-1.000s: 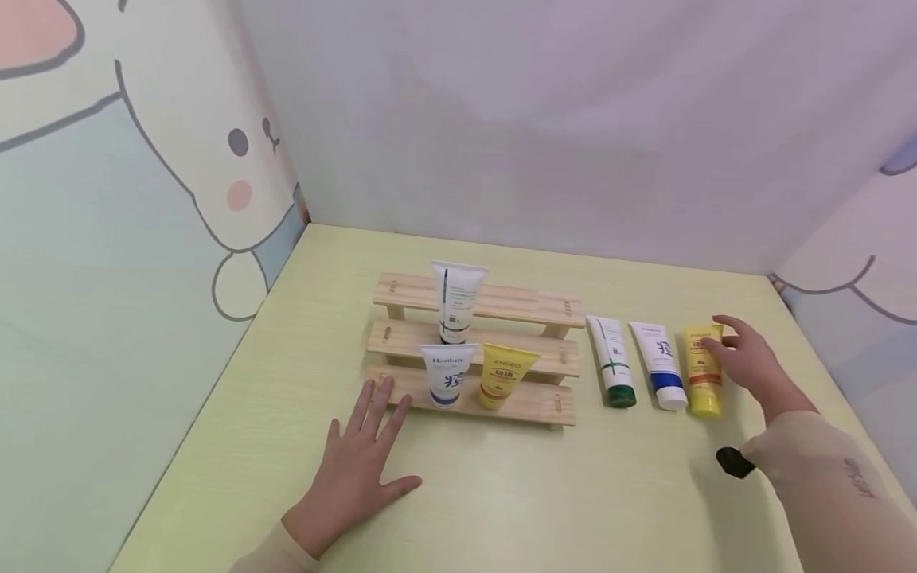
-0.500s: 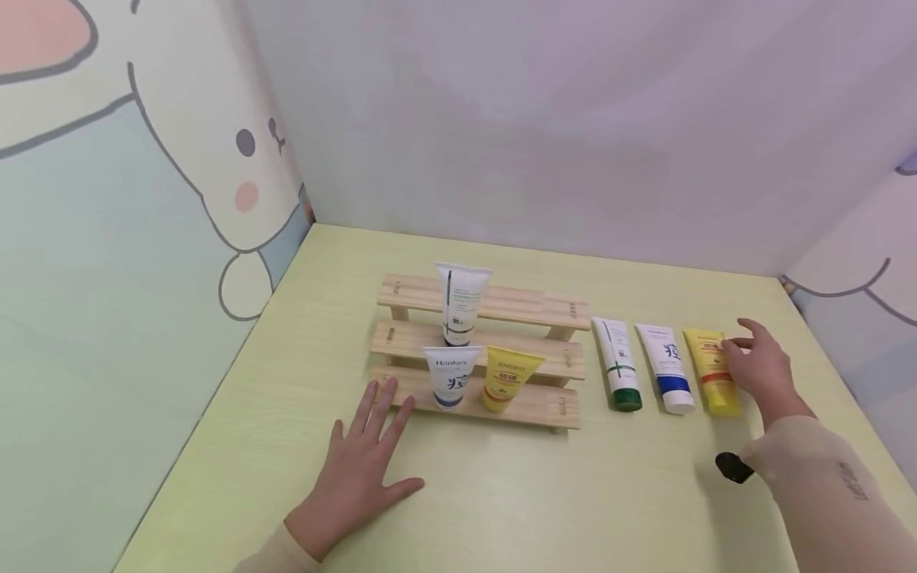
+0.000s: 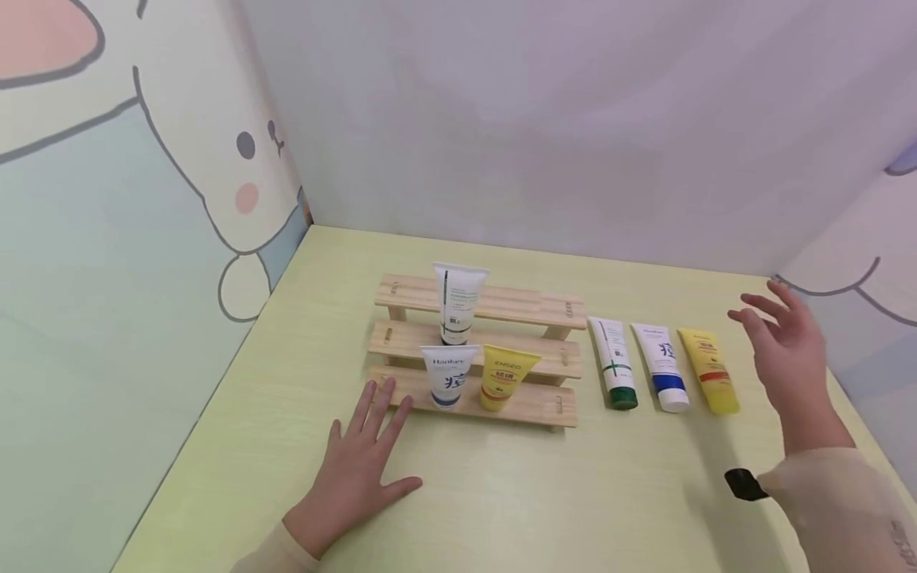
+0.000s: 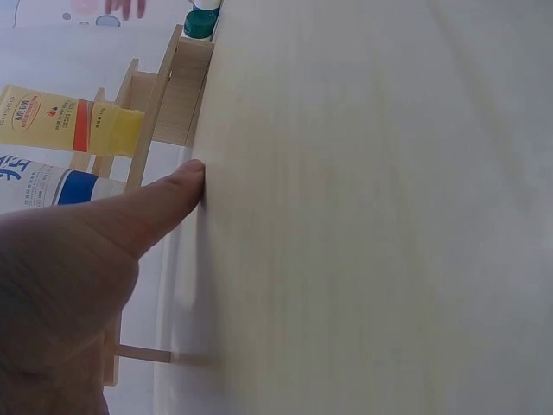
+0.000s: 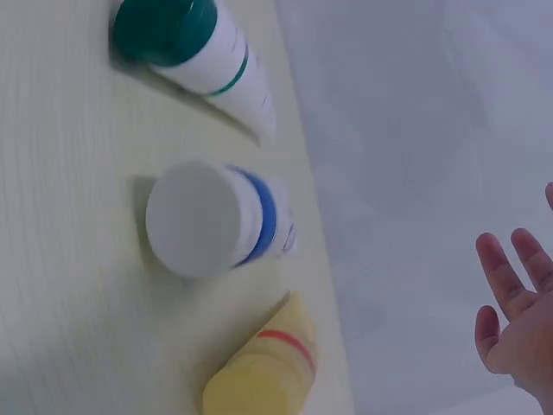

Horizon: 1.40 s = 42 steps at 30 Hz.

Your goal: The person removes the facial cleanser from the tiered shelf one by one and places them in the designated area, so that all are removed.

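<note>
Holds nothing in the right hand [image 3: 791,358], raised with thumb and fingers apart, just right of the lying yellow tube [image 3: 709,372] and near the right edge of the table [image 3: 573,493]. Leftward of that tube, across narrow gaps: the blue-banded tube [image 3: 661,368], then the green-capped tube [image 3: 613,362], both lying with caps toward the near side. Rests the left hand [image 3: 354,473] palm down, fingers spread, gripping nothing, fingertips at the left front corner of the wooden rack [image 3: 533,407]. On its lowest step, side by side: a standing white-and-blue tube [image 3: 447,378] and a standing yellow tube [image 3: 505,378]. On the middle step, a standing white tube [image 3: 458,306]. Between rack and green-capped tube, a slim strip of tabletop; in front, a broad stretch; behind, a narrower band up to the pale backdrop [image 3: 537,143].
</note>
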### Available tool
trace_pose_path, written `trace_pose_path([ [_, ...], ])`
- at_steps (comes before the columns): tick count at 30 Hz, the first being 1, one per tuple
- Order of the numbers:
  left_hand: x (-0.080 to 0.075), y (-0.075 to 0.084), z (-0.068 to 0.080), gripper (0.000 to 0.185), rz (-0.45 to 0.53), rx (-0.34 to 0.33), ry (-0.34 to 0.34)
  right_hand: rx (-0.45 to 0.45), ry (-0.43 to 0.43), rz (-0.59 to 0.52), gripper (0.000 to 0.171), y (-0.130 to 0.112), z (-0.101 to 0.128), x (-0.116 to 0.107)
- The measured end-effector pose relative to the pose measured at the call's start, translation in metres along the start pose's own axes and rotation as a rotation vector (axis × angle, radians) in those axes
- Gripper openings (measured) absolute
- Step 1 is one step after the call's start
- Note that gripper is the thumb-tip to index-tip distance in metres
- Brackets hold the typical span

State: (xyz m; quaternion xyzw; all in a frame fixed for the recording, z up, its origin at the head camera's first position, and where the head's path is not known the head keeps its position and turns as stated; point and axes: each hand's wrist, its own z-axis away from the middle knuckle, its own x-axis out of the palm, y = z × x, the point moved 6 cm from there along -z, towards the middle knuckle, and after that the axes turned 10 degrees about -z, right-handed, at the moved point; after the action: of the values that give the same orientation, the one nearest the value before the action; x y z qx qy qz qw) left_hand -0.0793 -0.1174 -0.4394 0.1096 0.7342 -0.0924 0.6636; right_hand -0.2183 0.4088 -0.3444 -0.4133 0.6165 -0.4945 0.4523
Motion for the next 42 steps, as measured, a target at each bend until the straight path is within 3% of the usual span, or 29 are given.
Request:
trace_pose_path([
  [4, 0.003, -0.001, 0.000, 0.107, 0.007, -0.007, -0.008, -0.125, -0.021, -0.303, 0.058, -0.023, 0.022, 0.016],
  [9, 0.004, -0.001, 0.000, 0.107, 0.009, -0.011, -0.012, -0.248, -0.055, -0.404, 0.058, -0.034, 0.055, 0.034],
  [14, 0.002, -0.001, 0.000, 0.106, 0.012, -0.009, -0.009, -0.296, -0.093, -0.387, 0.059, -0.028, 0.080, 0.048],
  [22, 0.003, -0.001, 0.000, 0.107, 0.010, -0.015, -0.025, -0.457, -0.334, -0.475, 0.063, -0.017, 0.097, 0.071],
  [30, 0.001, 0.000, 0.000, 0.106, -0.002, -0.006, -0.011, -0.530, -0.394, -0.505, 0.064, -0.025, 0.100, 0.086],
  [36, 0.000, 0.000, 0.000, 0.107, -0.009, -0.003, -0.004, -0.570, -0.430, -0.390, 0.065, -0.044, 0.094, 0.116],
  [42, 0.000, 0.000, 0.000, 0.107, -0.006, 0.000, 0.003, -0.599, -0.518, -0.265, 0.064, -0.077, 0.081, 0.169],
])
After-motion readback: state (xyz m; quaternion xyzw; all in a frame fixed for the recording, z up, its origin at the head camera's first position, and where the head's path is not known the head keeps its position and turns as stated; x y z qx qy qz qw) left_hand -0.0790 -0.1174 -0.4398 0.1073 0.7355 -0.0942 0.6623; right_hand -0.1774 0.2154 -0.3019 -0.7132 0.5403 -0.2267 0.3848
